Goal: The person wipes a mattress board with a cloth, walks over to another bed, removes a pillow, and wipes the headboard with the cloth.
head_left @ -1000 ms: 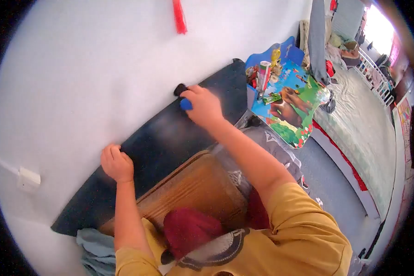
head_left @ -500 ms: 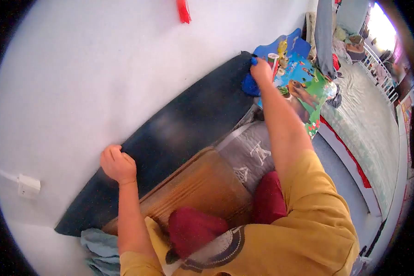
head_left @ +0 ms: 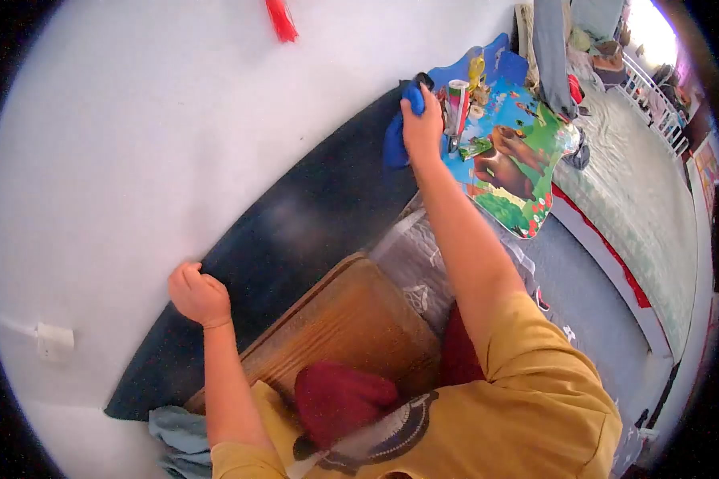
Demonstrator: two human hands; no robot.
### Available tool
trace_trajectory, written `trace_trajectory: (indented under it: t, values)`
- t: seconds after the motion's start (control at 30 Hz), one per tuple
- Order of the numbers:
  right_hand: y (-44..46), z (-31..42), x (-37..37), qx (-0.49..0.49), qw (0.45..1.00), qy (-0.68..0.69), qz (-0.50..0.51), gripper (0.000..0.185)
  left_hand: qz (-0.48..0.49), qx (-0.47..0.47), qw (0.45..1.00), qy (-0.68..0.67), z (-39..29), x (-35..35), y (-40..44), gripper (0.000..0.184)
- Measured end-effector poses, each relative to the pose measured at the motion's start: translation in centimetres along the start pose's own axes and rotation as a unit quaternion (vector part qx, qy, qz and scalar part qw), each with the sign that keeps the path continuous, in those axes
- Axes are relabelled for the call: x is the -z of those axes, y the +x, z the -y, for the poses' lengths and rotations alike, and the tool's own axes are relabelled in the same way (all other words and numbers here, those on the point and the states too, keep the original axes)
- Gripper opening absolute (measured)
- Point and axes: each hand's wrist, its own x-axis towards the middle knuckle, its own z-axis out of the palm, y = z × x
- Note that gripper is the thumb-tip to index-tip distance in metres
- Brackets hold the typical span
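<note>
A long dark board or headboard (head_left: 295, 231) leans along the white wall. My left hand (head_left: 200, 295) is closed at its upper edge, on the left part. At the board's far right end my right hand (head_left: 423, 124) is wrapped round a blue-handled brush (head_left: 413, 97), whose black part shows just above the fingers. A blue cloth or flap (head_left: 394, 144) lies beside that hand, over the board's end.
A colourful cartoon table (head_left: 507, 209) with bottles and packets stands at the right. Behind it is a bed (head_left: 623, 184) with a white rail. A wooden panel (head_left: 351, 319) lies before me, a grey-blue cloth (head_left: 176, 435) at lower left. A socket (head_left: 55, 342) is on the wall.
My right hand has moved from the board's upper middle to its far right end, with the blue-handled brush. My left hand stays at the board's edge. The view has shifted slightly.
</note>
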Motion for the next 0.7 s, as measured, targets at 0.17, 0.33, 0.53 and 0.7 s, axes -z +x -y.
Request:
trace_trajectory:
  t: [0.17, 0.33, 0.53, 0.7]
  values:
    - [-5.2, 0.8, -2.7, 0.046, 0.996, 0.018, -0.076, 0.044, 0.003, 0.009, 1.000, 0.000, 0.0, 0.0, 0.0, 0.015]
    - [-22.0, 6.8, 0.7, 0.034, 0.973, 0.113, 0.200, 0.057, 0.006, 0.008, 1.000, 0.011, -0.5, 0.4, 0.4, 0.013]
    - [-16.7, 7.4, 0.5, 0.080, 0.972, 0.117, 0.189, 0.057, 0.015, 0.016, 1.000, 0.010, -0.1, 0.2, 0.1, 0.012]
    - [-4.5, 5.8, -2.0, 0.069, 0.995, 0.047, -0.049, 0.039, -0.001, 0.014, 1.000, 0.005, 0.1, 0.0, 0.2, 0.012]
